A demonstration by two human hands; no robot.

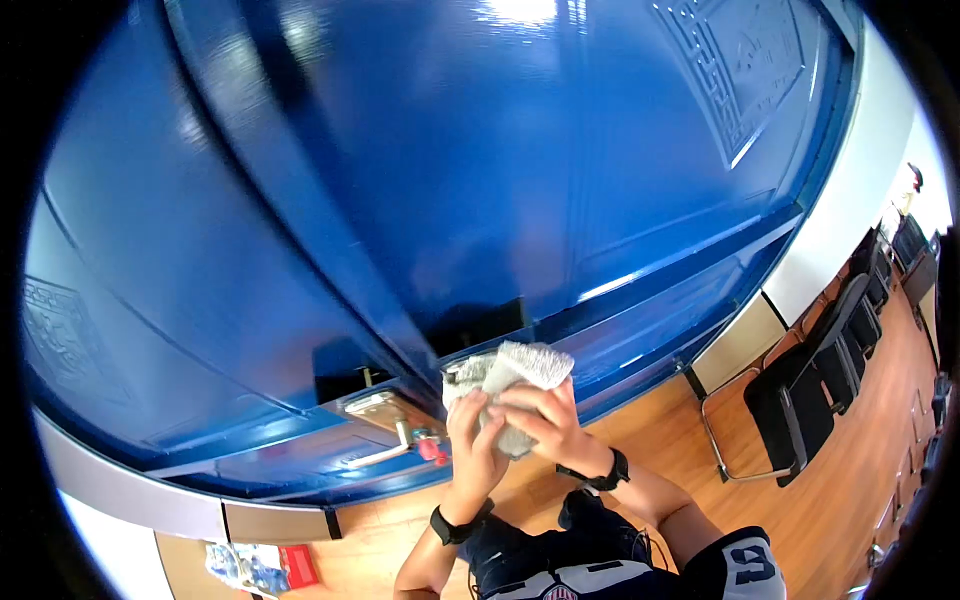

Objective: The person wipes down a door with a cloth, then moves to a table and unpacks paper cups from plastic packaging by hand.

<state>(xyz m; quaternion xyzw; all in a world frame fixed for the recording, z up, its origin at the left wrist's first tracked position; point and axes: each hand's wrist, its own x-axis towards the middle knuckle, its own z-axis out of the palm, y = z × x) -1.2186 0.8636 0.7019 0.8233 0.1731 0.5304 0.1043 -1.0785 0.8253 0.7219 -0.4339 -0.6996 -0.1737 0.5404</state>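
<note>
A light grey, textured cloth (535,365) is bunched up between my hands, close to the blue door (460,170). My left hand (474,450) grips its left side with bent fingers. From the right, my right hand (553,428) closes over the folded cloth, fingers across its front. Part of the cloth hangs below the fingers. Left of my left hand is a metal door handle (378,457) on a lock plate, with a small red item (430,449) hanging by it. Whether the cloth touches the door surface I cannot tell.
Black chairs (790,410) with metal frames line the right side on a wooden floor (650,425). A red and white package (298,566) lies at the lower left. A second blue door panel (170,270) stands to the left, and a pale wall (850,200) borders the door.
</note>
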